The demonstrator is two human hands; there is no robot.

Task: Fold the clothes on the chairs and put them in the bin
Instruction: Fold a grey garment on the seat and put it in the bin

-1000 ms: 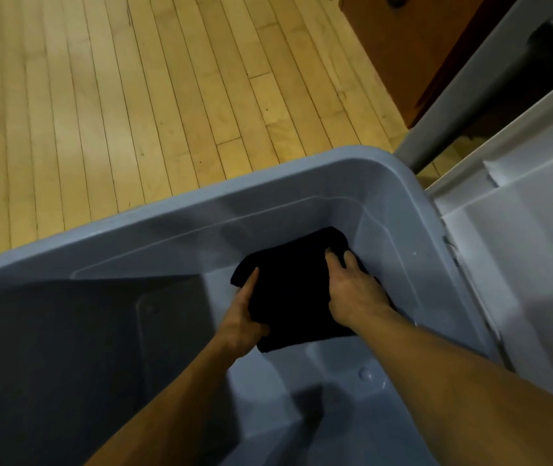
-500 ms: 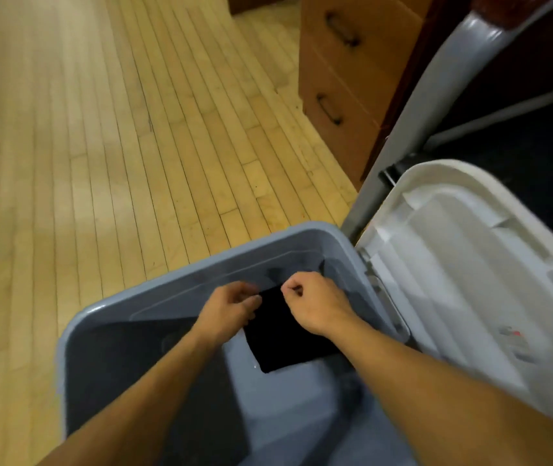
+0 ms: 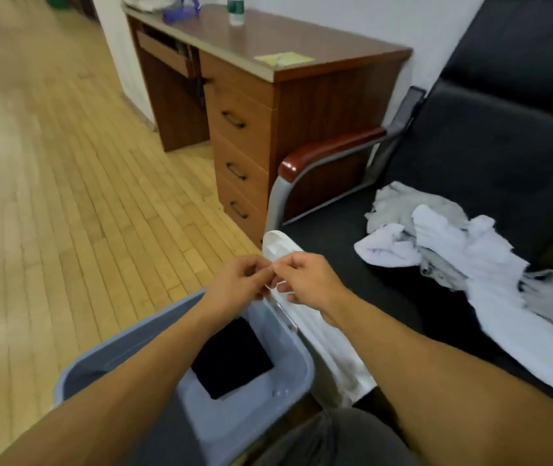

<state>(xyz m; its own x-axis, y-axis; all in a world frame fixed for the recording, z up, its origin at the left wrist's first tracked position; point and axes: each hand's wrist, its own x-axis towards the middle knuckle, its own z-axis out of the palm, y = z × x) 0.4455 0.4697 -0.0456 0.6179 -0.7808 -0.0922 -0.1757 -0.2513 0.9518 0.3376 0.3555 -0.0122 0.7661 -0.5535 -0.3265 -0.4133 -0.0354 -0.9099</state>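
A folded black garment lies flat on the bottom of the blue-grey bin, near its right wall. Above the bin's far rim my left hand and my right hand are raised side by side. Their fingers are curled, the fingertips meet, and neither holds anything. A crumpled pile of white and grey clothes lies on the black seat of the chair to the right.
The bin's white lid leans between the bin and the chair. The chair has a red-brown armrest. Behind it stands a wooden desk with drawers and a bottle. Wooden floor spreads to the left.
Both hands let go of the black garment, which stays in the bin, and rose above the rim with fingers curled. My view lifted, so the chair and clothes pile came into sight.
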